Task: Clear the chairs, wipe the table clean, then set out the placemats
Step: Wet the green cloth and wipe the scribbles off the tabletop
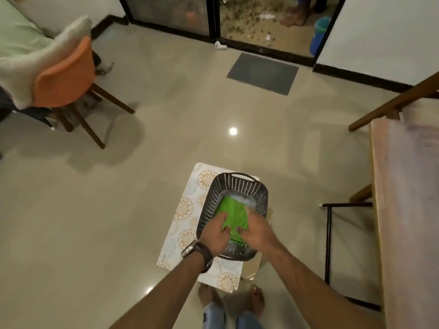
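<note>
A green cloth (234, 216) is gripped by both hands inside a dark basket (234, 186); its near end is hidden beneath the left hand (215, 236) and right hand (255, 230), whose fingers are curled into it. The basket is set on patterned placemats (187, 210), partly covered, on the floor. The bench (403, 186) is cut off at right; a blurred orange chair (64, 77) stands well apart

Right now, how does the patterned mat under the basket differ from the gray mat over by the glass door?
The patterned mat is pale with orange floral medallions; the gray mat is plain and dark. The patterned mat has a dark basket resting on it, while nothing sits on the gray mat. The patterned mat lies just ahead of the person's feet; the gray mat lies by the door. Both are rectangular and flat on the floor.
</note>
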